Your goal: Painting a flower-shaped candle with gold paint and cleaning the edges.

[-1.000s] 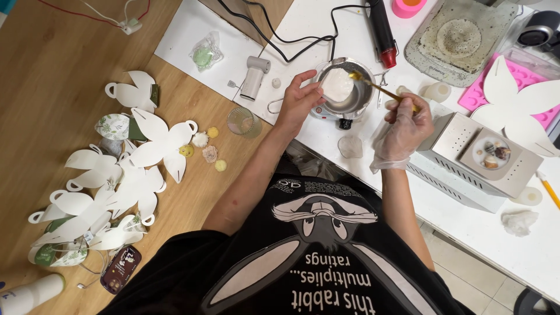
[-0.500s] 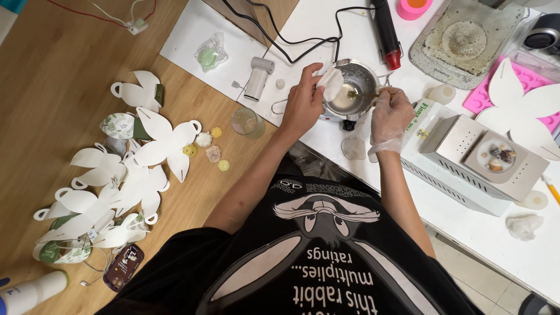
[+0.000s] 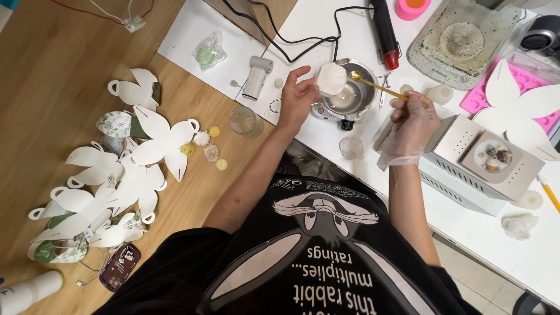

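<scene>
Hard to make out what lies in the small metal pot (image 3: 351, 96); only a pale glint inside. Left hand (image 3: 296, 99), bare, fingers (image 3: 303, 86) clamped on a white lump (image 3: 331, 79), held over the pot's near-left rim. Right hand (image 3: 412, 123), in a clear glove, fingers pinched together around a thin yellow-tipped stick (image 3: 376, 87), tip just beside the lump. All above the white worktop (image 3: 326, 29). Paper cut-outs (image 3: 134, 169) well apart, leftward.

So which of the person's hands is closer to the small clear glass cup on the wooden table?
Left. The left hand is just right of the glass cup; the gloved right hand is farther right, beyond the metal pot.
</scene>
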